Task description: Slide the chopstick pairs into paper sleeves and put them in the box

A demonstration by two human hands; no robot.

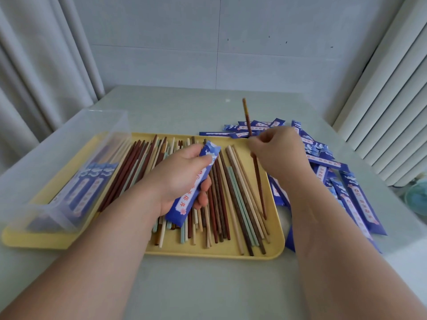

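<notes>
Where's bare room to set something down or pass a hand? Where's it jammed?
Free: table behind the tray, up to the wall; also the near table strip in front of the tray. Crowded: tray bed full of loose chopsticks, clear box on its left end, heap of blue sleeves right of the tray.

Held sleeve (194, 185): blue paper, white strip with red characters; tilted over the tray (208, 254) middle, gripped by left hand (178, 176).
Held chopstick (248, 118): dark red-brown, steep, over tray's right part, pinched by right hand (282, 155).
Loose chopsticks (231, 204): brown, red-brown, pale, green; lengthwise in tray.
Spare sleeves (323, 162): heaped just right of tray.
Box (57, 162): clear plastic, on tray's left end, holding filled sleeves (90, 188).
</notes>
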